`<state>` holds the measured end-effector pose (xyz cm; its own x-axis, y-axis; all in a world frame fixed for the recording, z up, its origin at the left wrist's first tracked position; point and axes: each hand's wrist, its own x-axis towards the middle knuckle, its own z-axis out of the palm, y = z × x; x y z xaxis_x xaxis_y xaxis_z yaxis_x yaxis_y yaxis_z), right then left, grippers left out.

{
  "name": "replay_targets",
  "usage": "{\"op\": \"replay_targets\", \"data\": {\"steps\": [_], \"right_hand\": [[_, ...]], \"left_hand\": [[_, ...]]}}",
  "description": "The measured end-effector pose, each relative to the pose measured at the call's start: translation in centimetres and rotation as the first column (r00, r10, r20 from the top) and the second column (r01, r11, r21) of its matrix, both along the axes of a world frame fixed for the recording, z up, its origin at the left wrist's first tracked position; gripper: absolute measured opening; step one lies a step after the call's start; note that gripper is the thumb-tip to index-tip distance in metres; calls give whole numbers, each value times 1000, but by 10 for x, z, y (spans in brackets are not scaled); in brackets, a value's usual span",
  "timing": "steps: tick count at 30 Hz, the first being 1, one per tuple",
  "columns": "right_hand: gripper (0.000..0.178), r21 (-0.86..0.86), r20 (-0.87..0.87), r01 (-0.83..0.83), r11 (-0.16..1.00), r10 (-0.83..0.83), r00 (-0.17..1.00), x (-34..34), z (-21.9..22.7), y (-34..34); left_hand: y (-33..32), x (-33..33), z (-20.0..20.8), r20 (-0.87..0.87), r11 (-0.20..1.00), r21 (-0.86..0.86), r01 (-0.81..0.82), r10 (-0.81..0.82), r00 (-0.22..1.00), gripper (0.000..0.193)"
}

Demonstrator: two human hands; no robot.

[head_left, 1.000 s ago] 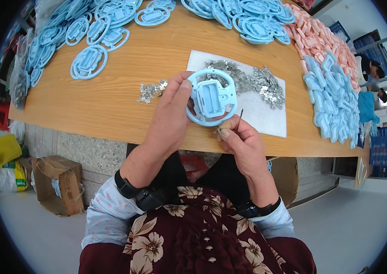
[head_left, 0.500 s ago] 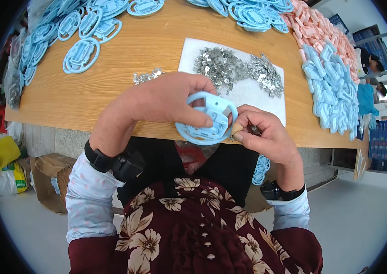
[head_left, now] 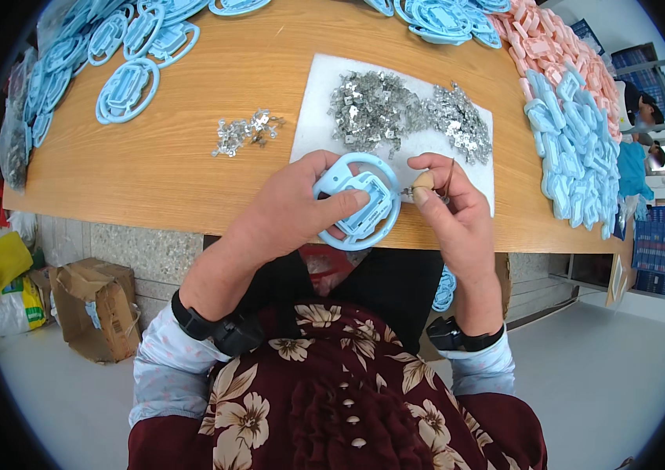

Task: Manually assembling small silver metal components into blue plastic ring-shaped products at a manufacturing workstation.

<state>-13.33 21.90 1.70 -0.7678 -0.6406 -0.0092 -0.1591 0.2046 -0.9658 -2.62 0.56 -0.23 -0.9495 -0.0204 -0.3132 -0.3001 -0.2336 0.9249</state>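
Observation:
My left hand grips a light blue, steering-wheel-shaped plastic part, thumb over its recessed middle and fingers behind the ring. The part is tilted above the table's near edge. Close to its right rim, my right hand pinches a small silvery metal piece between thumb and forefinger; a tan cover sits on a fingertip. More small pieces seem to lie within the curled fingers, partly hidden. Beyond both hands, a heap of small metal pieces rests on a white sheet.
A small cluster of metal pieces lies left of the sheet. Blue wheel-shaped parts pile up at the far left, with more at the back. Blue plastic parts and pink parts heap along the right. A cardboard box stands on the floor.
The wheel-shaped part has turned and tipped in my left hand, which has drawn back from the small cluster. My right hand has risen, with the metal piece showing at its fingertips.

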Motion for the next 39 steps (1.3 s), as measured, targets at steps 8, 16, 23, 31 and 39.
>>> {"op": "replay_targets", "data": {"steps": [8, 16, 23, 31, 39], "right_hand": [[12, -10, -317, 122, 993, -119, 941, 20, -23, -22], [18, 101, -609, 209, 973, -106, 786, 32, -27, -29], [33, 306, -866, 196, 932, 186, 464, 37, -9, -24], [35, 345, -748, 122, 930, 194, 635, 36, -3, -13], [29, -40, 242, 119, 992, -106, 965, 27, -11, -6]], "left_hand": [[4, -2, -10, -20, 996, 38, -78, 79, 997, 52], [6, -1, -11, -62, 996, 33, -85, 87, 994, 53], [5, -1, -14, -29, 999, -38, -39, 38, 999, 56], [6, 0, -13, -40, 998, -32, -48, 47, 998, 56], [-2, 3, -1, -68, 990, 137, -21, 31, 997, 58]]}}
